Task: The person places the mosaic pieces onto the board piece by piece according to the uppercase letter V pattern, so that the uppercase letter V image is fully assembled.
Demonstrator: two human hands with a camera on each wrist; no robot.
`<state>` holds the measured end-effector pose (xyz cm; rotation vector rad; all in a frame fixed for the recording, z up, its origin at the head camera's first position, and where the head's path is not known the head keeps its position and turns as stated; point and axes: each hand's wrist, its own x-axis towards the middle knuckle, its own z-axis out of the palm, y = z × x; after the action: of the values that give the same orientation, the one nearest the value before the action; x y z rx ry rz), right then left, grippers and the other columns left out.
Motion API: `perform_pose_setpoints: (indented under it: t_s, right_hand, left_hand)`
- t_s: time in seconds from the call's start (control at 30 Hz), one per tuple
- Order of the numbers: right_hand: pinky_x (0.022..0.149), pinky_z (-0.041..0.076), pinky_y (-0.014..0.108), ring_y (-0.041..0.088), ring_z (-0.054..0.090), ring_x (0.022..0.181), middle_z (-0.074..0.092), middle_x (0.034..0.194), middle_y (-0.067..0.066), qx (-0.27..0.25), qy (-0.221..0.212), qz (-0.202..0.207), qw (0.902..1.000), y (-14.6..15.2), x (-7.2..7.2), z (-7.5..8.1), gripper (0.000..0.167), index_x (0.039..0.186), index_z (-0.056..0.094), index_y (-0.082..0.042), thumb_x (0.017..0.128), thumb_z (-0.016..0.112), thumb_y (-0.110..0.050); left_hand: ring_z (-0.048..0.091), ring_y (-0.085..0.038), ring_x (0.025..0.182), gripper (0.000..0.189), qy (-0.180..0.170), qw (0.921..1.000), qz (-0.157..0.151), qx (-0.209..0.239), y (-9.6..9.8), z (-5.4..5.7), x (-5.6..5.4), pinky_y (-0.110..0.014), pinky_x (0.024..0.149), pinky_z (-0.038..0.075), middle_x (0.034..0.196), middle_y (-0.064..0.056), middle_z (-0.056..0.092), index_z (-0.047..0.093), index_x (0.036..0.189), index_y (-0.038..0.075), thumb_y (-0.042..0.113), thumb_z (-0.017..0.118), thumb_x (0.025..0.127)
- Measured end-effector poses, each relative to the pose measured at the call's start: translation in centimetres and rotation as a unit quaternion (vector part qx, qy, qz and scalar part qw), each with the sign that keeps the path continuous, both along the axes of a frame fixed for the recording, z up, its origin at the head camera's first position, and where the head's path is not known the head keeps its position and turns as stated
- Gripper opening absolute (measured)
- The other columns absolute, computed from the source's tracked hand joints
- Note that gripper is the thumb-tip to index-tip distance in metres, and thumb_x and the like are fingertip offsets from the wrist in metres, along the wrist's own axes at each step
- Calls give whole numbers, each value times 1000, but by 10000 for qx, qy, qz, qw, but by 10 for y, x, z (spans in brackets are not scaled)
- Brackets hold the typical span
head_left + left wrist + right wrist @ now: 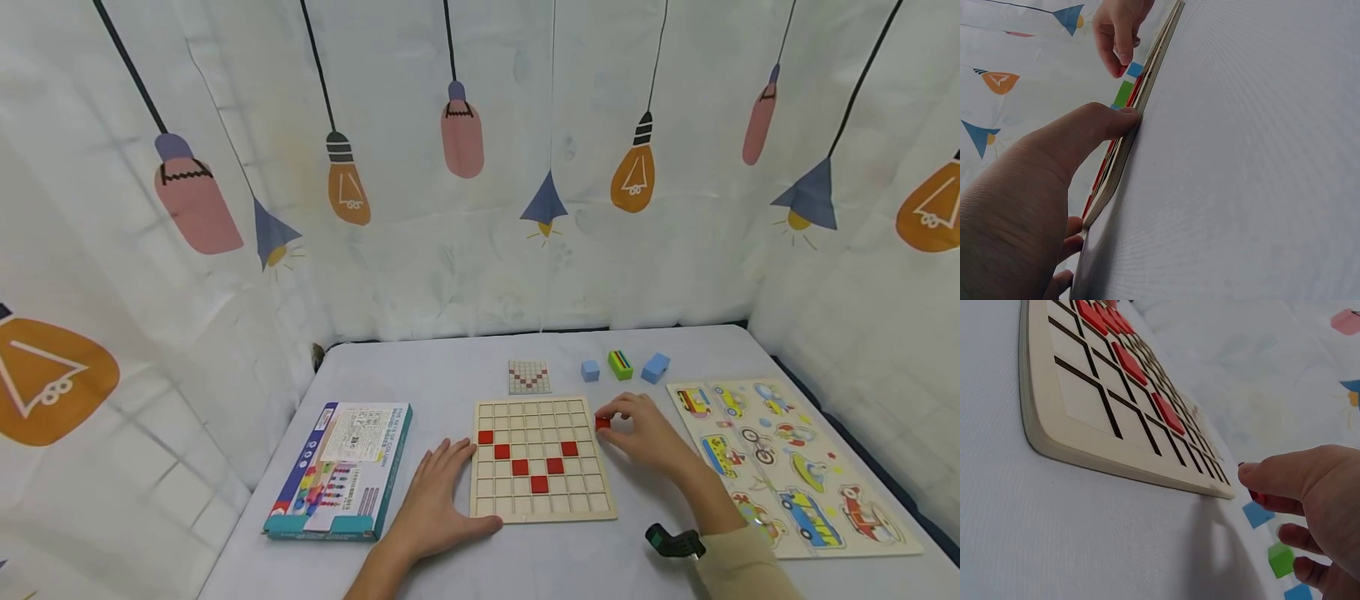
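Note:
A wooden grid board lies flat on the white table, several red square tiles set in its cells in a V-like pattern. My left hand rests at its lower left corner, fingertips at the left edge and thumb against the near edge. Just beyond the board's upper right side, my right hand pinches a red tile between thumb and fingers. In the right wrist view only a sliver of that tile shows behind the thumb. A small pattern card lies behind the board.
Two blue blocks and a green block with coloured stripes sit at the back. A wooden picture puzzle board lies at the right, a flat box at the left. Printed fabric walls surround the table.

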<state>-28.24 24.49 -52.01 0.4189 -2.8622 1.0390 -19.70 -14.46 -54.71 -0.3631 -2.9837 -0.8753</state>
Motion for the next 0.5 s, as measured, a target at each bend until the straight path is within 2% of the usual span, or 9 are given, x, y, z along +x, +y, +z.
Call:
perform_pose_setpoints:
  t_s: [0.23, 0.5]
  right_hand:
    - [103, 57, 47, 25, 56, 124, 72, 124, -6, -110, -57, 97, 9999, -12, -3, -3, 24, 123, 82, -24, 99, 85, -21]
    - [102, 55, 45, 23, 56, 122, 72, 124, -6, -134, -130, 188, 9996, -22, -5, -5, 22, 121, 83, -24, 99, 85, -20]
  left_hand:
    - [26, -31, 172, 120, 11, 10000, -9, 2, 0, 0, 0, -62, 142, 18, 177, 6, 43, 48, 168, 27, 87, 84, 70]
    - [26, -31, 172, 120, 29, 10000, 4, 12, -1, 0, 0, -63, 142, 18, 177, 6, 44, 48, 168, 27, 87, 84, 70]
